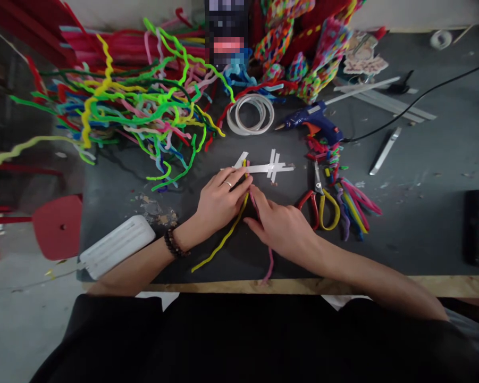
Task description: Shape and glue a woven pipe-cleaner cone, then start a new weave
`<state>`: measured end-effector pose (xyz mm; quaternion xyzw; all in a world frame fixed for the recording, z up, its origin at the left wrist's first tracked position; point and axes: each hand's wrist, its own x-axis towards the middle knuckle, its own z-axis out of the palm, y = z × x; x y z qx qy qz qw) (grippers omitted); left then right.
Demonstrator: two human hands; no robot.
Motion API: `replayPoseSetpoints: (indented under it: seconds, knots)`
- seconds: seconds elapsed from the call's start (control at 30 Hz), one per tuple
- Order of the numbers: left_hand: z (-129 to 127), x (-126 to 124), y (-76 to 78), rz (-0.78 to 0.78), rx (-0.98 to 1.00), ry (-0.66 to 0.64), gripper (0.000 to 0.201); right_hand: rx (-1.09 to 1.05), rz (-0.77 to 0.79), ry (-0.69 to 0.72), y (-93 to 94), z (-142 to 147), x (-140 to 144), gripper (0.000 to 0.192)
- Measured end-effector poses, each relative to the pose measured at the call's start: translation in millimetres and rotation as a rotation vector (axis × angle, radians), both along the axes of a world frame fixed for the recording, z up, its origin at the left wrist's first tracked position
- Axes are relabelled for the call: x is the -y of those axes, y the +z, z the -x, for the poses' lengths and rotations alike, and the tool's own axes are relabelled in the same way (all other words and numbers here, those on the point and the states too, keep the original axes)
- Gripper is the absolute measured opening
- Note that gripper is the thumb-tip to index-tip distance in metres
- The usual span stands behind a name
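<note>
Fuzzy stems, two of them, pinched at a white strip

Left hand (219, 202) grips one yellow stem (223, 239); right hand (281, 226) closes on one pink stem (269, 263), both on the grey table (414, 213) against a flat cross-barred strip (263, 168). One scissors (319, 199), one glue gun (313, 122) nearby.

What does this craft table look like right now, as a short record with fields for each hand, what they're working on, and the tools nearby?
left hand: fingers pinching a yellow pipe cleaner at the white strip frame
right hand: resting on a pink pipe cleaner, fingertips at the same spot
surface: dark table
right of hands: scissors, blue glue gun
behind: tape rolls, tangled pipe cleaner pile
left edge: white case
</note>
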<state>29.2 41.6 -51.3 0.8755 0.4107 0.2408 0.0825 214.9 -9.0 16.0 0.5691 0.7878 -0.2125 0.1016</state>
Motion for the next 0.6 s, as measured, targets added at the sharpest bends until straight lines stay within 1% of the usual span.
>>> replayPoseSetpoints:
  seconds: [0.07,0.23,0.27,0.33,0.4,0.43,0.5,0.6]
  knots:
    - [0.8,0.4,-0.6,0.006,-0.015,-0.014,0.033,0.028,-0.009,0.032,3.4,3.9,8.2,0.072]
    - [3.7,-1.9,-3.2,-0.037,-0.022,-0.077,0.034,-0.026,-0.105,0.146,1.3,8.4,24.3,0.061]
    - [3.8,-2.7,-3.9,-0.036,-0.019,-0.089,0.034,-0.03,-0.117,0.157,1.0,8.6,26.3,0.057]
    - [2.7,-3.8,-5.1,-0.028,-0.014,-0.1,0.034,-0.039,-0.11,0.187,0.8,9.4,29.6,0.042]
    - [0.5,-4.2,-5.1,-0.028,-0.007,-0.099,0.033,-0.093,-0.066,0.249,-0.6,11.1,32.5,0.026]
    - [-0.9,-4.2,-4.6,-0.027,-0.005,-0.096,0.033,-0.135,-0.049,0.289,-2.3,12.3,33.9,0.023]
    - [-3.3,-3.9,-2.7,-0.015,-0.015,-0.094,0.034,-0.205,-0.054,0.36,-7.4,15.0,36.5,0.025]
    - [-5.4,-4.2,0.6,0.009,-0.054,-0.105,0.035,-0.256,-0.131,0.442,-15.8,17.9,39.5,0.024]
